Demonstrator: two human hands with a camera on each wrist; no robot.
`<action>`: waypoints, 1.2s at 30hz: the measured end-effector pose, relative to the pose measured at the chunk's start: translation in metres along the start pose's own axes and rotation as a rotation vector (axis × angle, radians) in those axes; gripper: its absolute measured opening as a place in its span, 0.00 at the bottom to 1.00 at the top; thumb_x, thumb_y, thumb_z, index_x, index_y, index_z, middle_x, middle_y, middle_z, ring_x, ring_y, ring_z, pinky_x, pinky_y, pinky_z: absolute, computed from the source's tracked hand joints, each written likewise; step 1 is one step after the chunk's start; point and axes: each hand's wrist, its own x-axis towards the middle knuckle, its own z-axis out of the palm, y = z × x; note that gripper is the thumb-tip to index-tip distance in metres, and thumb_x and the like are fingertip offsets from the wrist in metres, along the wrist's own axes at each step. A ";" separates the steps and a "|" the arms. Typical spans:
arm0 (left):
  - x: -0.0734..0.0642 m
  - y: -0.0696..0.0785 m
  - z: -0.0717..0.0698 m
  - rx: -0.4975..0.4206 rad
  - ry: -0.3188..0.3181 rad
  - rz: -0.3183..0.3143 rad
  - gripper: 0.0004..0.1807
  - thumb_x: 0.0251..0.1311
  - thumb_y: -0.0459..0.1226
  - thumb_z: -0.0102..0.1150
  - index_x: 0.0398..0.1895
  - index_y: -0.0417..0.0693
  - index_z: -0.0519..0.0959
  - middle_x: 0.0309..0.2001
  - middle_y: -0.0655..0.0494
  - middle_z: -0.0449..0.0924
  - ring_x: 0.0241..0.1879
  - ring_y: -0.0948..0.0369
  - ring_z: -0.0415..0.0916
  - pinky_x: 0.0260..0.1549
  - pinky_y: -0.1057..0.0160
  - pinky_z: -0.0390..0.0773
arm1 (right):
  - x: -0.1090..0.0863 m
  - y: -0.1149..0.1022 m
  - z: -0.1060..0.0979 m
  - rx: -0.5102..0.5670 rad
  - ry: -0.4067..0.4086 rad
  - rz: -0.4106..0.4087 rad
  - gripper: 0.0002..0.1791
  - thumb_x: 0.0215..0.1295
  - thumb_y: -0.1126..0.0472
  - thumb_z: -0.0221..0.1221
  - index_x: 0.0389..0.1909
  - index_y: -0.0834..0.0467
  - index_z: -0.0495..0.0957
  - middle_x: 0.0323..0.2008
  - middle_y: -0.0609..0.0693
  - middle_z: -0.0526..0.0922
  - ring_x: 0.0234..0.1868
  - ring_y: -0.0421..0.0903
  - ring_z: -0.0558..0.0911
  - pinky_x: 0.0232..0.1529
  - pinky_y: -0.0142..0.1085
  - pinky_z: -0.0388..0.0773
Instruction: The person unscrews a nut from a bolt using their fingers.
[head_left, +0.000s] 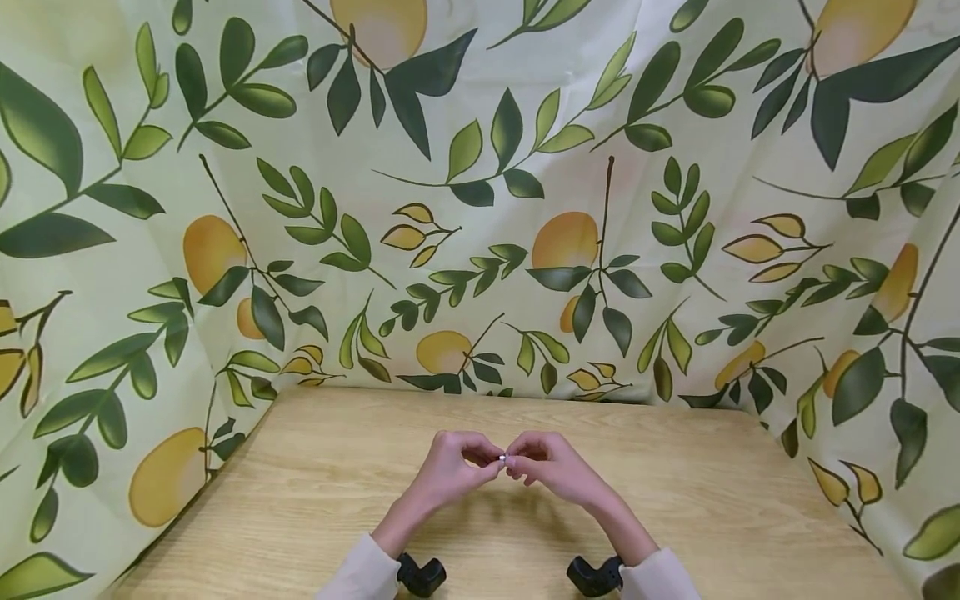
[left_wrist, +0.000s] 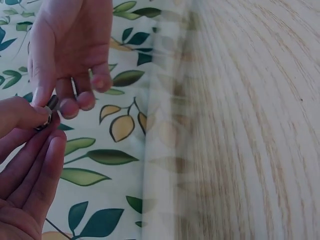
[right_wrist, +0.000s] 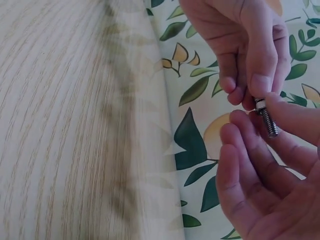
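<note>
Above the pale wood-grain desk (head_left: 300, 483), the left hand (head_left: 459, 460) and the right hand (head_left: 553, 468) are meeting, both pinching a small silvery threaded metal bolt (right_wrist: 269, 123). A brighter metal ring (right_wrist: 260, 104) is sitting towards the left hand's end (nut, washer or head, too small to tell). The work is apparently continuing: bolt and ring are already lining up, while neither hand is letting go yet.
</note>
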 end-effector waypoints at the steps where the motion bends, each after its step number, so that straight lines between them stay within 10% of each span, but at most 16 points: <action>1: 0.000 0.000 -0.001 0.000 0.002 0.006 0.05 0.56 0.28 0.71 0.34 0.44 0.90 0.32 0.52 0.91 0.29 0.69 0.85 0.32 0.68 0.87 | 0.001 0.000 0.000 -0.006 0.016 -0.011 0.11 0.72 0.60 0.62 0.45 0.65 0.83 0.37 0.60 0.87 0.37 0.46 0.85 0.37 0.36 0.86; 36: 0.001 0.002 -0.001 -0.024 0.024 0.003 0.03 0.55 0.28 0.71 0.29 0.44 0.89 0.29 0.52 0.90 0.28 0.71 0.84 0.32 0.66 0.88 | 0.001 -0.002 0.001 0.012 0.007 0.001 0.12 0.74 0.61 0.61 0.45 0.66 0.83 0.37 0.61 0.87 0.36 0.44 0.86 0.39 0.34 0.86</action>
